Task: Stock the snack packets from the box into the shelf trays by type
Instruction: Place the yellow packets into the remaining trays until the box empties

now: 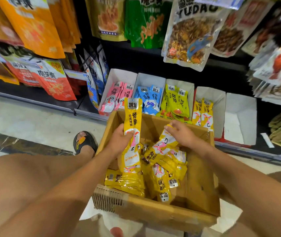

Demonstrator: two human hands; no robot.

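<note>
While left hand [119, 139] grips upright packet [132, 117], right hand [182, 134] pinches another [166, 141].

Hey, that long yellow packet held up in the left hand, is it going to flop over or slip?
The yellow packet stands upright above the left hand, so it is probably fairly stiff. Its glossy film looks slippery. It seems light, since the fingers alone hold it.

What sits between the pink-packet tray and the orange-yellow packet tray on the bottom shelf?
In the head view, two trays stand between the pink-packet tray and the orange-yellow packet tray: the blue-packet tray, then the yellow-green packet tray.
</note>
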